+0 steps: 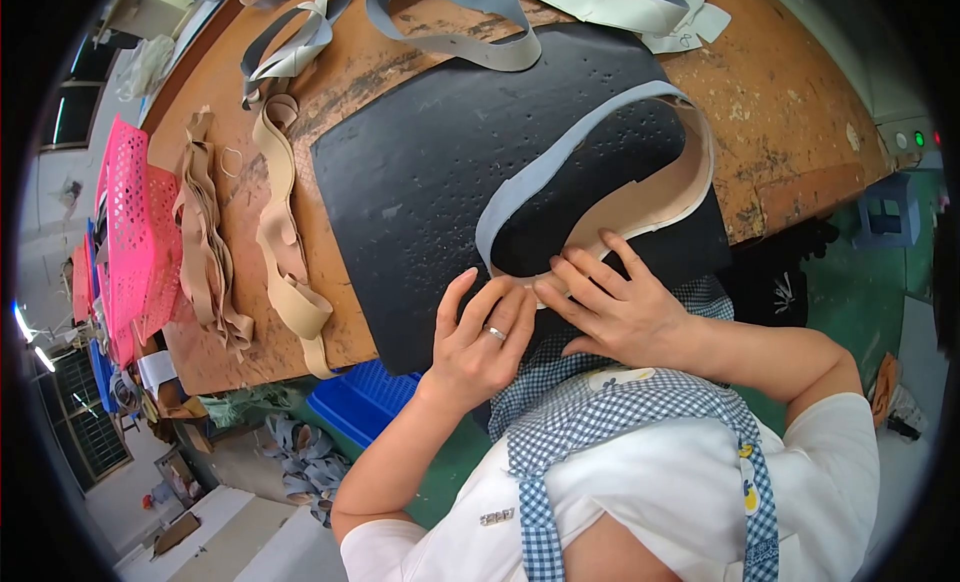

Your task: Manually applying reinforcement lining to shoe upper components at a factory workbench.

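Since I'm standing right by the tabletop (790, 112), quick status on what I can see: I'd call it partway. The strip (690, 187), blue-grey outside and beige inside, stands on its edge on the black mat (400, 202), curved round into a long bean-shaped loop. It's over the right half of the mat, with its rounded far end toward the far right corner and its other end down by the mat's near edge. So the shaping looks mostly done to me; what's left, I reckon, is that near end, because that's where both hands are working. Left hand (475, 342) has its fingers bunched close on the rim there, thumb hidden, so can't tell if they're really pinching. Right hand (635, 317) has its fingers fanned apart along the near wall, tips on the strip, thumb off to the side; can't tell about a grip there either. Can't see if the two ends actually meet, fingers are in the way. Nobody's touching the rest: tan strip (275, 202) and brown bundle (205, 252) toward the tabletop's left edge, grey loop (490, 52) and white pieces (620, 7) up by the far edge. If those count, there's plenty left.
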A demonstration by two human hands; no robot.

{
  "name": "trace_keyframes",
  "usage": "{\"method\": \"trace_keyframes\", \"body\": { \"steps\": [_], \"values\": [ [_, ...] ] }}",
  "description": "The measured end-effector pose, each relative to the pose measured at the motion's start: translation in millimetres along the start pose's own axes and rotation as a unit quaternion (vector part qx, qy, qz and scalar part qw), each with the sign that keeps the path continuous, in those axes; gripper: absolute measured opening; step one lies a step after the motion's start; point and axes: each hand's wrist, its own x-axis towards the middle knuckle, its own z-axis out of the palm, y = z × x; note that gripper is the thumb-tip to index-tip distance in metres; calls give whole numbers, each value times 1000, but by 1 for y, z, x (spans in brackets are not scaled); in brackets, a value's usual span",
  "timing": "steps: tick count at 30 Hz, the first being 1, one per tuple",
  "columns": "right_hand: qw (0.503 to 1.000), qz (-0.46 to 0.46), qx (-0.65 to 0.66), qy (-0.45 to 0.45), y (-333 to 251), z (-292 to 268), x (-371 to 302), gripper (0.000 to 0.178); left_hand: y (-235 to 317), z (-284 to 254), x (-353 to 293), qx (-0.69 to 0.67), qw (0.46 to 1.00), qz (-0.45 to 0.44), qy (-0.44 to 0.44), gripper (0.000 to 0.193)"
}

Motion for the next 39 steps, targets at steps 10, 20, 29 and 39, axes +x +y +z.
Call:
{"method": "trace_keyframes", "body": {
  "steps": [10, 20, 29, 39],
  "values": [
    [932, 116, 322, 118, 30, -60, 53, 15, -28, -34, 57, -345, 918, -187, 47, 9],
    [733, 219, 641, 64, 85, -132, 111, 18, -63, -75, 80, -634, 711, -305, 7, 18],
    [900, 55, -33, 431, 52, -125, 137, 18, -53, -51, 90, -626, 651, -383, 195, 12],
    [927, 111, 309, 180, 22, -53, 109, 29, -38, -40, 91, -613, 621, -439, 214, 17]
  ]
}}
